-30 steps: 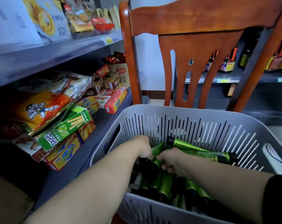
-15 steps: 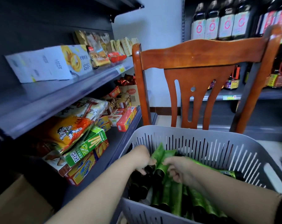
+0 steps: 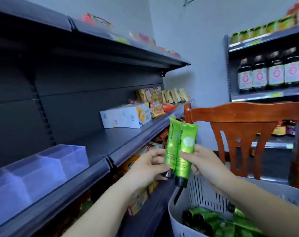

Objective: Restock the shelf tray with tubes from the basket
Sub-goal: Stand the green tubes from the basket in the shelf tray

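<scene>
Two bright green tubes with black caps stand upright, caps down, side by side in the air above the basket. My left hand (image 3: 150, 165) grips the left tube (image 3: 171, 144) and my right hand (image 3: 202, 162) grips the right tube (image 3: 186, 147). The grey slotted basket (image 3: 177, 224) sits at the lower right with several more green tubes (image 3: 218, 223) lying inside. A clear plastic shelf tray (image 3: 42, 168) with compartments sits on the dark shelf at the left, well left of both hands; it looks empty.
White boxes (image 3: 126, 115) and snack packets (image 3: 164, 96) stand further along the same shelf. Snack boxes (image 3: 140, 199) fill the shelf below. A wooden chair (image 3: 244, 134) stands behind the basket. Dark bottles (image 3: 270, 72) line the right-hand shelving.
Both hands have come up out of the basket, each with a green tube in it. The view has tilted upward, so the shelf tray now shows at the left.
</scene>
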A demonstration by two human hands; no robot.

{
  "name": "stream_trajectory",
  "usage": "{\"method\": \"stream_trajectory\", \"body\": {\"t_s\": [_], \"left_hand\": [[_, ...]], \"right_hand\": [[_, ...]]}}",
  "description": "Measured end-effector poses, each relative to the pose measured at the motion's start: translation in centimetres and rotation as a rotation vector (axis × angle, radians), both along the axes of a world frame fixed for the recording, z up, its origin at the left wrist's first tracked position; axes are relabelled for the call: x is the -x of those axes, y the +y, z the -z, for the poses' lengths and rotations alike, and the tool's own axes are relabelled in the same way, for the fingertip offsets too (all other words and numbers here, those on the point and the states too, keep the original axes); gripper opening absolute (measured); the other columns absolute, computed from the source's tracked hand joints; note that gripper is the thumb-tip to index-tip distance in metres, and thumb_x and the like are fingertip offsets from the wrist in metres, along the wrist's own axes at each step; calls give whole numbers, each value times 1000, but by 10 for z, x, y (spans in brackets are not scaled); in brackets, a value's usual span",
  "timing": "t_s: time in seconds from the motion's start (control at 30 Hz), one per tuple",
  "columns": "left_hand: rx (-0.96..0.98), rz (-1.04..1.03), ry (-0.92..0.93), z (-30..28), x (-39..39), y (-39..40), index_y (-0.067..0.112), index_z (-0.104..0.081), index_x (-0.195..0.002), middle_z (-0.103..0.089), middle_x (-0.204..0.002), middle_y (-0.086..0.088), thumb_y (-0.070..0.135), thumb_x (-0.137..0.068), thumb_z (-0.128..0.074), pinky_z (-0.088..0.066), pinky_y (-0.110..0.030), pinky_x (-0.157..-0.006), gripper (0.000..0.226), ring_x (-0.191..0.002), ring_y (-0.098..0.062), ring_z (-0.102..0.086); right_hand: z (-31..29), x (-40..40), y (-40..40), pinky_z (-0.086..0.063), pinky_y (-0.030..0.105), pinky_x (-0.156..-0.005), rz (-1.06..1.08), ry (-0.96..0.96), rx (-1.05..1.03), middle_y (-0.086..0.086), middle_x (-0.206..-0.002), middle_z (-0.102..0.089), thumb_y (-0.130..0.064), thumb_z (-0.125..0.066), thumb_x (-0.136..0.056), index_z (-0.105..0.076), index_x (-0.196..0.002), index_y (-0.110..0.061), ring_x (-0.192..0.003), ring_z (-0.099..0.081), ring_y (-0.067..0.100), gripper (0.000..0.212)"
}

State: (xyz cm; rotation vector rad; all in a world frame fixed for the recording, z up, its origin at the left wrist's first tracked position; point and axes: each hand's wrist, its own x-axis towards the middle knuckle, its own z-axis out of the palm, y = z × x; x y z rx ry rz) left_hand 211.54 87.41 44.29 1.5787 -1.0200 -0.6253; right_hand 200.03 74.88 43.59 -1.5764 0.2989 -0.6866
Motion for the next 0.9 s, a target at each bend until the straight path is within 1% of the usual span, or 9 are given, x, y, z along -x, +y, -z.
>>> {"method": "stream_trajectory", "body": {"t_s": [0.07, 0.17, 0.27, 0.37, 0.43, 0.5, 0.57, 0.73, 0.9], "left_hand": [[45, -46, -34, -20, 5, 31, 16, -57, -112, -63, -90, -5, 0, -85, -62, -54, -30, -70, 32, -84, -16, -60], [62, -138, -163, -51, 15, 82, 21, -60, -112, -67, -94, -3, 3, -77, -69, -50, -25, -75, 40, -85, -13, -62], [47, -235, -282, -82, 27, 135, 18, -63, -108, -67, -91, -4, 5, -70, -72, -49, -23, -78, 41, -80, -11, -62], [31, -382, -355, -107, 34, 187, 10, -65, -105, -66, -84, -9, 6, -86, -63, -49, -25, -69, 20, -70, -12, -61], [47, -469, -370, -121, 36, 221, 12, -66, -97, -66, -76, -4, 12, -90, -60, -50, -25, -62, 9, -61, -8, -60], [74, -570, -381, -131, 37, 252, 12, -66, -89, -63, -66, 1, 18, -91, -60, -48, -22, -53, 9, -53, -7, -57], [90, -689, -405, -139, 37, 282, 12, -66, -83, -61, -61, 2, 23, -90, -60, -46, -22, -51, 14, -51, -11, -55], [12, -912, -607, -154, 40, 355, 16, -68, -86, -72, -75, -1, 33, -87, -63, -49, -24, -68, 18, -63, -8, -63], [11, -1005, -634, -164, 42, 422, 18, -68, -97, -73, -93, -9, 26, -85, -67, -53, -33, -80, 15, -77, -13, -64]], "right_hand": [[-16, -4, 22, -25, 17, -40, -39, -50, 17, -3, -50, -45, -14, -61, -89, -63, -89, -15, -42, -33, 8, 2], [-38, -13, 56, -23, 18, -39, -126, -114, 27, 0, -52, -45, -12, -60, -88, -64, -84, -16, -39, -33, 8, 6], [-60, -24, 98, -27, 16, -37, -269, -157, 50, 11, -64, -51, -12, -60, -88, -67, -91, -9, -39, -36, 6, 8], [-78, -39, 149, -27, 16, -36, -367, -192, 67, 15, -72, -48, -10, -59, -88, -63, -97, 0, -39, -36, 8, 15], [-91, -49, 185, -26, 17, -37, -418, -216, 78, 15, -71, -47, -13, -60, -87, -62, -95, -2, -39, -36, 8, 14], [-103, -60, 218, -27, 17, -37, -487, -241, 86, 14, -70, -48, -16, -61, -87, -63, -92, -7, -39, -36, 7, 10], [-114, -68, 248, -28, 16, -37, -560, -261, 84, 13, -69, -49, -16, -61, -88, -63, -90, -9, -39, -36, 6, 8], [-133, -85, 322, -28, 16, -38, -691, -294, 115, 6, -66, -47, -18, -60, -89, -61, -84, -15, -40, -36, 5, 6], [-148, -96, 390, -29, 16, -37, -810, -309, 138, 1, -62, -48, -19, -59, -90, -61, -86, -16, -40, -35, 6, 6]]}}
